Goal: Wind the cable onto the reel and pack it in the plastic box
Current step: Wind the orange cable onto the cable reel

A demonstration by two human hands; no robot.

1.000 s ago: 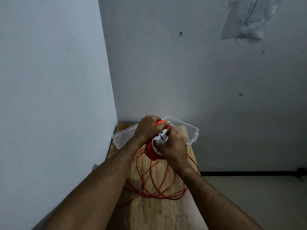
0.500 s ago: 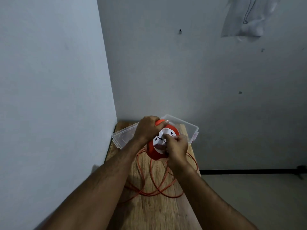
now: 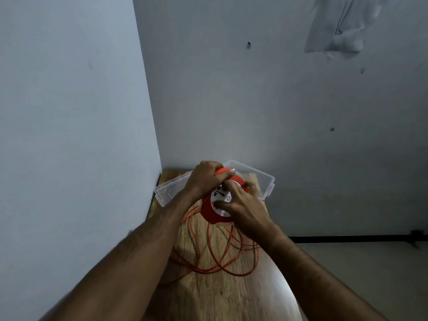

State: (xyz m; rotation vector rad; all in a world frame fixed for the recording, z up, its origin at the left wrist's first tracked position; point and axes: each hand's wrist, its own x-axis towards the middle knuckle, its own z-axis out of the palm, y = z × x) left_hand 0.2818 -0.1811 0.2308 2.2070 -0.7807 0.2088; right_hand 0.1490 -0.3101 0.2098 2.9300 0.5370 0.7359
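An orange cable reel (image 3: 213, 215) with a white socket face is held upright above the wooden table. My left hand (image 3: 207, 178) grips the reel's orange handle at the top. My right hand (image 3: 240, 202) lies across the white face, fingers curled on it and thumb near the lower left of the face. Loose loops of orange cable (image 3: 222, 258) hang from the reel and lie spread on the table. A clear plastic box (image 3: 170, 189) stands open behind the reel, partly hidden by my hands.
The narrow wooden table (image 3: 215, 295) fills a corner, with a wall close on the left and another behind. Its right edge drops off to the floor. A black skirting strip (image 3: 347, 239) runs along the back wall.
My right hand has swung round the reel's face from the lower side to the right side. The cable loops on the table have shifted. My left hand keeps its hold on the handle.
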